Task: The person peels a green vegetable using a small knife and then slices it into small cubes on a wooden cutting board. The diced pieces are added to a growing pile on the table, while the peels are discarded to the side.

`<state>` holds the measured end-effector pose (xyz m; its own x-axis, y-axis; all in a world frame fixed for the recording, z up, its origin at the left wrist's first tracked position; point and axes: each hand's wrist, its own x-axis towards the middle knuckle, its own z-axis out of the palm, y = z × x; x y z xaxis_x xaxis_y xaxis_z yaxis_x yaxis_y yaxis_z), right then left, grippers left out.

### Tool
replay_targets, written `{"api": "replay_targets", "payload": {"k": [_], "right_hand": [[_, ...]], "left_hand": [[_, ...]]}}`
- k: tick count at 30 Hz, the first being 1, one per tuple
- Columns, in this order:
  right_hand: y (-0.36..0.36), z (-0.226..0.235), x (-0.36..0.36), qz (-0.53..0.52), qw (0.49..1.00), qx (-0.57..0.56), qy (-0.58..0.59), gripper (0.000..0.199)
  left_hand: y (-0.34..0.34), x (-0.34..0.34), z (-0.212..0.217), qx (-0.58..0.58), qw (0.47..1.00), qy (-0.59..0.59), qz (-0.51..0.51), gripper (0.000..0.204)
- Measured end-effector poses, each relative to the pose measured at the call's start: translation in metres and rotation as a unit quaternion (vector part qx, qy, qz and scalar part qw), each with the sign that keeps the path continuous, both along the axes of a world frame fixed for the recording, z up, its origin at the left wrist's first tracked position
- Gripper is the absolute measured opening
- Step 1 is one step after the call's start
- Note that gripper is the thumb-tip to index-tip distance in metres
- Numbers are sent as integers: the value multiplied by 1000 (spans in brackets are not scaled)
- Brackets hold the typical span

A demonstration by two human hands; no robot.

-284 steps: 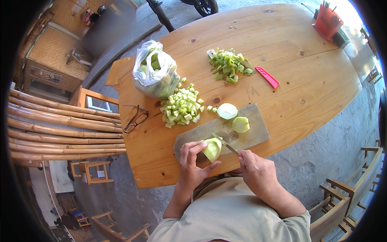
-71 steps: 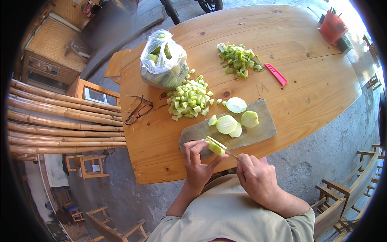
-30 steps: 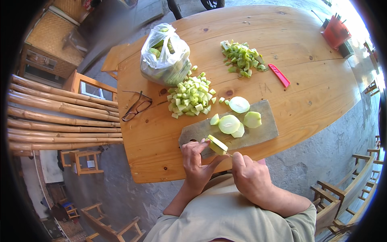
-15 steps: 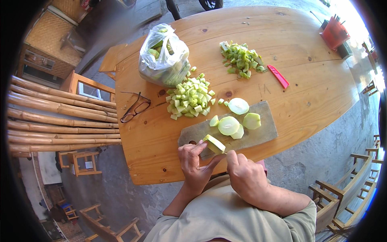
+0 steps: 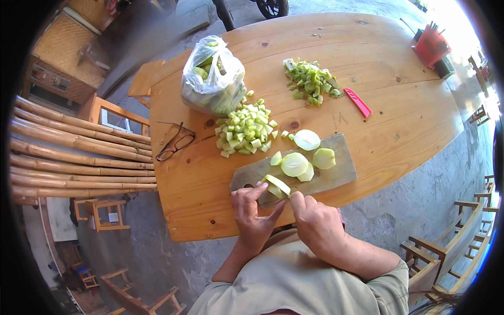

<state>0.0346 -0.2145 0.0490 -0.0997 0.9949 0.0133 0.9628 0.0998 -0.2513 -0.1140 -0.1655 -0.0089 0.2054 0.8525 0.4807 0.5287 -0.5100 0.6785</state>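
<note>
My left hand [image 5: 252, 211] pinches a thick pale green vegetable slice [image 5: 276, 186] between thumb and fingers, over the near edge of the grey cutting board [image 5: 336, 167]. My right hand [image 5: 318, 218] is closed on a small knife, mostly hidden in the fist; a pink bit [image 5: 343, 212] shows by the wrist, and the blade is barely visible against the slice. Farther back on the board lie a halved round piece [image 5: 294, 164], a flat-cut piece [image 5: 324, 158] and smaller ones. Another pale half [image 5: 307, 139] rests at the board's far edge.
Left of the board is a heap of pale green cubes [image 5: 243, 128], with a plastic bag of green vegetables [image 5: 212, 79] behind it. Eyeglasses [image 5: 177, 143] lie at the left. Peelings [image 5: 311, 80], a pink knife sheath [image 5: 358, 102] and a red container [image 5: 431, 45] stand farther back on the wooden table [image 5: 409, 126].
The view has shifted slightly. Both hands stay at the slice, with the right hand still against its near end; nothing has been let go or taken up.
</note>
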Motion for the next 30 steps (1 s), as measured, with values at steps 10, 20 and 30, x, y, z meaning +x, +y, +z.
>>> {"api": "replay_targets", "payload": {"k": [10,20,30], "right_hand": [[-5,-5,3,-2,1000,-15,18,12],[4,-19,0,9,997,-71,23,12],[4,-11,16,-67,975,-104,182,13]], "left_hand": [[-2,4,1,-9,1000,-6,-6,55],[2,1,1,-27,999,-18,3,55],[3,-11,2,6,999,27,17,42]]}}
